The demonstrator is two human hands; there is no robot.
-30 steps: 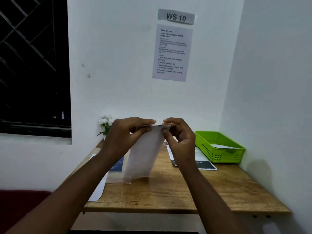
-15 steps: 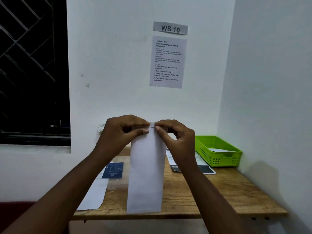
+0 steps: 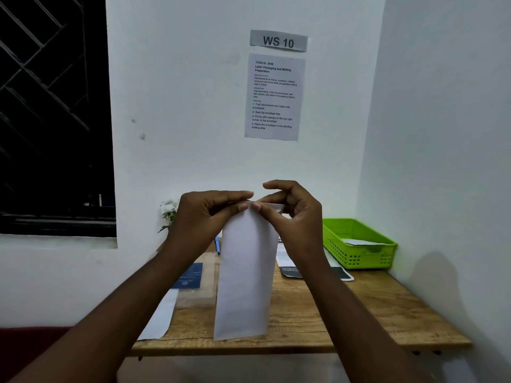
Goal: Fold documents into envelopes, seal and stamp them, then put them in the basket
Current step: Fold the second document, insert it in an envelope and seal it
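Hands: my left hand [image 3: 206, 217] and right hand [image 3: 290, 214] both pinch the top edge of the envelope [image 3: 246, 275], hanging above the surface [image 3: 345, 313]; uneven pinching, I judge, could crease the flap before the far-right basket [image 3: 359, 244].

Basket's paper [image 3: 362, 242] (perhaps envelope) half-hidden

A plain white wall [image 3: 193, 106] meets a second white side wall [image 3: 442, 134] in a dimly lit corner. A dark window with diagonal metal bars [image 3: 49, 106] sits at the left. A worn wooden-topped table [image 3: 345, 313] stands pushed into the corner, and a grey "WS 10" sign [image 3: 278, 41] hangs above a printed white instruction sheet [image 3: 274, 97].
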